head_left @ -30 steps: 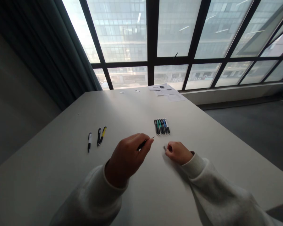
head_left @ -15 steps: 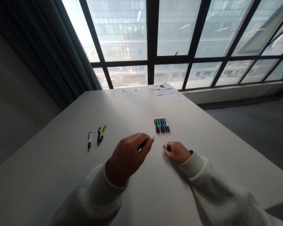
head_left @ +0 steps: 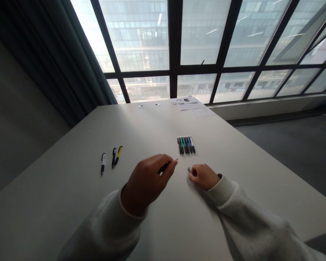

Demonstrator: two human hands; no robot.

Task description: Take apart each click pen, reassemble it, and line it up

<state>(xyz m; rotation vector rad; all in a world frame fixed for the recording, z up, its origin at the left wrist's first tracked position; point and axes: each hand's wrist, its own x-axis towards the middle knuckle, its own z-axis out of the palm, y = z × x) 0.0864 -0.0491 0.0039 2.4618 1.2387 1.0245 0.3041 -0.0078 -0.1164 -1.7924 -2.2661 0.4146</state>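
Note:
My left hand (head_left: 151, 177) is closed around a dark pen (head_left: 163, 168), whose thin tip sticks out to the right past the thumb. Most of its barrel is hidden in the palm. To the right, low over the table, my right hand (head_left: 203, 175) has its fingers curled and pinches a small greyish piece (head_left: 188, 169) too small to name. A gap separates the two hands. Just beyond them lies a neat row of several pens (head_left: 186, 145) with black, green, blue and white barrels, side by side.
On the left of the white table (head_left: 78, 174) lie a white pen (head_left: 103, 163), a black pen (head_left: 114, 157) and a yellow pen (head_left: 119, 156). Printed papers (head_left: 190, 105) rest at the far edge, near two round white pieces (head_left: 158, 104). Windows and a dark curtain (head_left: 51, 54) stand behind.

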